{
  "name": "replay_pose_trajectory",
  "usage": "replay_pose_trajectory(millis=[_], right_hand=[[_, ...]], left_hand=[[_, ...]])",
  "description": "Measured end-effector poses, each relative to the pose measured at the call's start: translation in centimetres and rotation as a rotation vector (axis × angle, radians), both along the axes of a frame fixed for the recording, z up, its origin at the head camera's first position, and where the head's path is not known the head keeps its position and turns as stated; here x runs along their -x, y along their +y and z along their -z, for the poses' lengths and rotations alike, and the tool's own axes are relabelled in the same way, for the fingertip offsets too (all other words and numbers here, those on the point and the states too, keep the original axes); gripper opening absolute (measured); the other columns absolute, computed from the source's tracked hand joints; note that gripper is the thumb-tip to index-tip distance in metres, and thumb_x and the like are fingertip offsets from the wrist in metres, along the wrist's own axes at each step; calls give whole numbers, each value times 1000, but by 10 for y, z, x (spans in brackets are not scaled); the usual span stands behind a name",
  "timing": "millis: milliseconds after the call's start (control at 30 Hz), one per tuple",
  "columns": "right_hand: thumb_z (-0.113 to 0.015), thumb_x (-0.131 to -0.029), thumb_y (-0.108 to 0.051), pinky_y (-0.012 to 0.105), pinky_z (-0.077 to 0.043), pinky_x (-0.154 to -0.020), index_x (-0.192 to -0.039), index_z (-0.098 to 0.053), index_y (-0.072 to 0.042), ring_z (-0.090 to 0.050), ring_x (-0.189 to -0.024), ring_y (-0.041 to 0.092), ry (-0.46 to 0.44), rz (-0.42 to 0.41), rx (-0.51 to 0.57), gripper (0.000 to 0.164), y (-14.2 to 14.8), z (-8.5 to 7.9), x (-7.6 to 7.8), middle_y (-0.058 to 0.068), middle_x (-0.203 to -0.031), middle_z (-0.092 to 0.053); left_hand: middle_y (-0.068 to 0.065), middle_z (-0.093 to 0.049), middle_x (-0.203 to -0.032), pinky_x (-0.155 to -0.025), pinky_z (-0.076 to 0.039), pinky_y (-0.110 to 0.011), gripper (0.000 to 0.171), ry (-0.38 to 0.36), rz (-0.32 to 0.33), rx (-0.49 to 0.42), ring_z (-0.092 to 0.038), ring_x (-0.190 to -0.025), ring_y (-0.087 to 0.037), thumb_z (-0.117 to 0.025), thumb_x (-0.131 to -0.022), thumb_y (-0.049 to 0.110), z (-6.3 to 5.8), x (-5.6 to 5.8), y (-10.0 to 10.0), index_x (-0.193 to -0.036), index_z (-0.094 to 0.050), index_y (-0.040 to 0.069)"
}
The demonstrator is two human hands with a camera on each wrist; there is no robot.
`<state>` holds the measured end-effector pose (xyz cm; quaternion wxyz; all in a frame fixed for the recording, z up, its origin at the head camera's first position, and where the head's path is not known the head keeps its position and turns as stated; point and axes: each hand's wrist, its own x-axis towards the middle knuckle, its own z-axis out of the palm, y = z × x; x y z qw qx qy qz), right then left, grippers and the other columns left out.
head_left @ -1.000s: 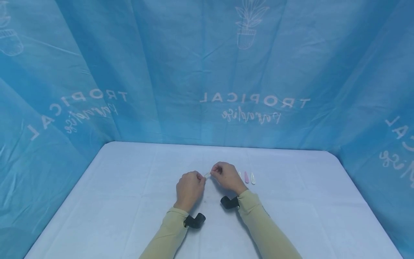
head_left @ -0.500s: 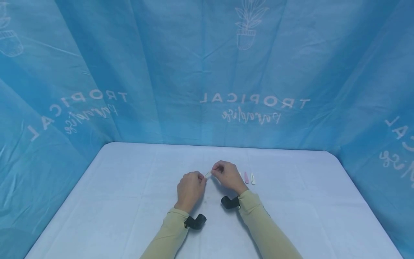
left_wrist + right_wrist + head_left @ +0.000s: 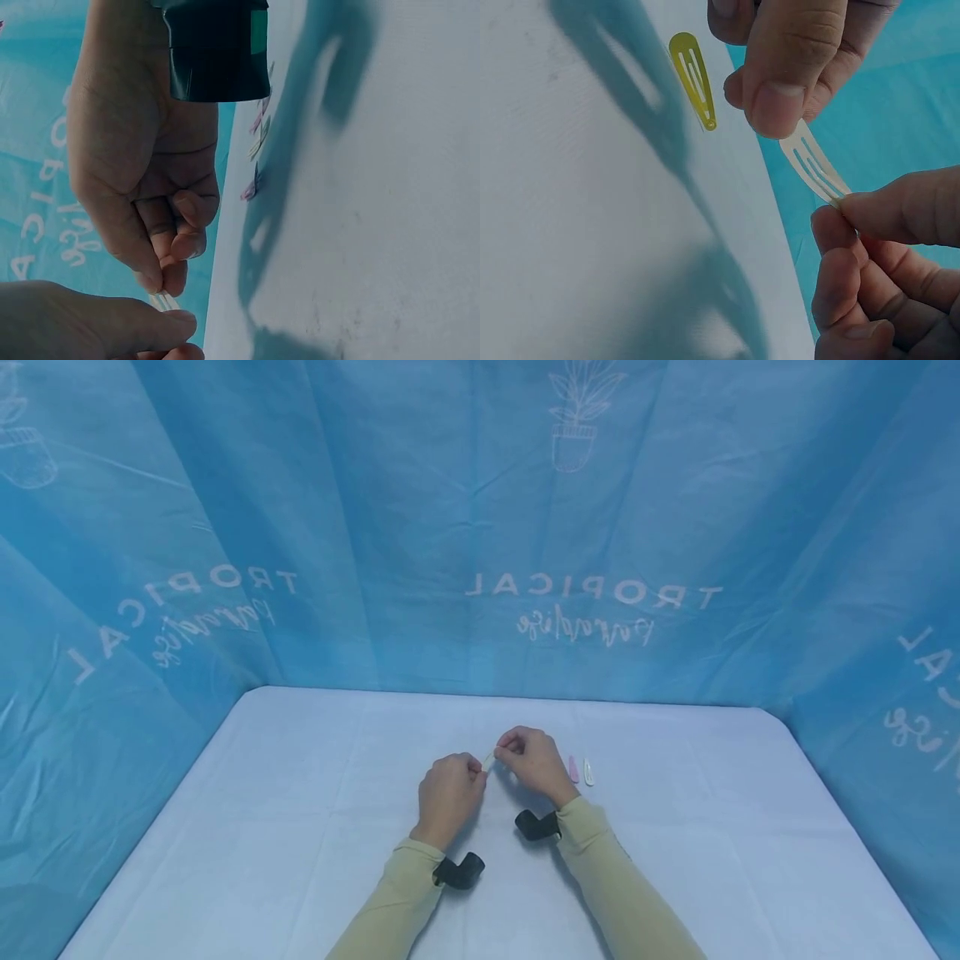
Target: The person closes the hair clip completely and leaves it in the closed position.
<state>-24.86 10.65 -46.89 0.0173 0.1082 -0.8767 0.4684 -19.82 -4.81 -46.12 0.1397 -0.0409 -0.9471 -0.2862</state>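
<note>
A pale cream snap hair clip with long slots is pinched between my two hands. My left hand grips one end between thumb and finger; my right hand pinches the other end, its remaining fingers curled loosely. In the head view the clip runs at a slant above the table, and fingertips cover both ends. To the right of my right hand lie a pink hair clip and a whitish hair clip. The right wrist view also has a yellow hair clip on the table.
A white tablecloth covers the table, with blue printed curtains around its back and sides. Several small hair clips lie in a row past my right hand in the left wrist view, including a purple hair clip. Black cameras sit on both wrists.
Both hands have shifted slightly right, the right hand also a little away from me. The held clip has moved with them and looks steeper. My right hand now hides another clip in the row.
</note>
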Motion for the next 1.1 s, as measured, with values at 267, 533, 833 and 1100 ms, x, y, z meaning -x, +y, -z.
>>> replay_pose_trajectory(millis=[267, 533, 833, 1100], right_hand=[[-71, -90, -11, 29, -47, -59, -93, -70, -6, -59, -68, 15, 7, 5, 19, 6, 2, -1, 2, 3, -82, -68], [-70, -88, -8, 29, -47, -61, -96, -73, -6, -60, -70, 15, 32, 3, 52, 9, 10, -1, 5, 2, -81, -69], [-69, -90, -12, 34, -48, -71, -102, -76, -6, -64, -80, 17, -7, -24, 19, 14, 20, -6, 6, 3, -90, -73], [-67, -94, -13, 33, -47, -57, -106, -76, -8, -59, -60, 20, -61, -53, 24, 16, 29, -5, 8, 6, -92, -73]], left_hand=[[0, -69, -74, -57, -50, -30, 8, -29, 15, 9, -61, -63, -12, -80, -85, 14, -4, 0, 5, -84, -75, 8], [0, -67, -74, -56, -49, -31, 10, -43, 36, 12, -59, -62, -12, -79, -87, 17, -6, 3, 12, -83, -74, 9], [2, -68, -74, -59, -48, -30, 12, -60, 63, 7, -61, -65, -12, -80, -87, 20, -4, 6, 23, -83, -75, 10], [1, -69, -75, -58, -48, -28, 14, -74, 68, 2, -60, -66, -11, -80, -87, 22, -3, 7, 30, -85, -75, 9]])
